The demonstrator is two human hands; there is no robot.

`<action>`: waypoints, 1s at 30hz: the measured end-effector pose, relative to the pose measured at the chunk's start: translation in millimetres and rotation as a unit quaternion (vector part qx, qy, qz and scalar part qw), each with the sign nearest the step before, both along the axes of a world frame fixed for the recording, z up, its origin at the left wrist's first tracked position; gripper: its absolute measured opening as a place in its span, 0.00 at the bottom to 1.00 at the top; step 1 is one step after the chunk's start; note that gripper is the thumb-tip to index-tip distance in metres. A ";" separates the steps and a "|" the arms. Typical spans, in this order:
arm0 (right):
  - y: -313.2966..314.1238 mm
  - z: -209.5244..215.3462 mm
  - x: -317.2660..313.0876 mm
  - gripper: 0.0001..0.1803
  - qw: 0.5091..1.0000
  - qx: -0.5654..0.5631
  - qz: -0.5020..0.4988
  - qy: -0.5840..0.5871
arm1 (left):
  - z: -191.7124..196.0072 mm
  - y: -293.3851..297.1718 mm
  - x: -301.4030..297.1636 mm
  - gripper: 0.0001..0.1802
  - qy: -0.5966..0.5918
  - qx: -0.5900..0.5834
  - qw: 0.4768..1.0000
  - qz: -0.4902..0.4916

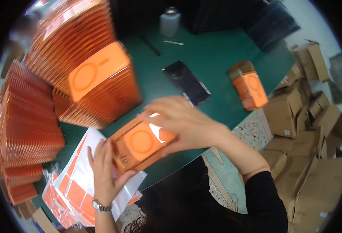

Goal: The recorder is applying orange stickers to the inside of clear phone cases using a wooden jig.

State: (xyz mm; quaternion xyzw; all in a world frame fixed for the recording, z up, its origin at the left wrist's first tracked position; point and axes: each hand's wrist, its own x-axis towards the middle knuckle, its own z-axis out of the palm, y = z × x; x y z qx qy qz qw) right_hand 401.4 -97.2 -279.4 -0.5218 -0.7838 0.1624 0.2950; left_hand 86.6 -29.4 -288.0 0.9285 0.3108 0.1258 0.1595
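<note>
Orange card, glossy and printed with a paler ring, forms the small flat box held just below the centre of the frame. The box is steadied from its lower-left edge by the left hand, fingers spread along its side, while the right hand is curled over its upper-right corner, fingertips pressed on the top face where a white glare or label patch is seen; whether anything is being stuck down cannot be told. Beneath the left hand, a bundle of white sheets carrying orange rectangles lies in clear film.

A good share of the work appears done: tall ribbed stacks of like orange boxes are ranked along the left and upper left, one large stack topped by a face-up box. A short stack stands apart at upper right on the green worktop, beside a black flat pouch. Brown cartons are heaped at right, so more seems left.
</note>
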 end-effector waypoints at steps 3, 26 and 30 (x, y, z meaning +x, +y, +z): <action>13.4 -16.1 -14.2 0.45 0.997 0.026 0.070 0.010 | -12.9 10.5 -2.6 0.57 -0.023 0.058 0.997 -0.045; -103.8 0.1 170.4 0.41 0.776 -0.128 -0.581 -0.208 | -35.2 -116.7 -86.7 0.31 -0.047 -0.071 0.987 0.138; -120.1 -17.2 208.4 0.42 0.811 -0.089 -0.541 -0.206 | -41.8 -120.5 -95.9 0.34 -0.062 -0.073 0.984 0.152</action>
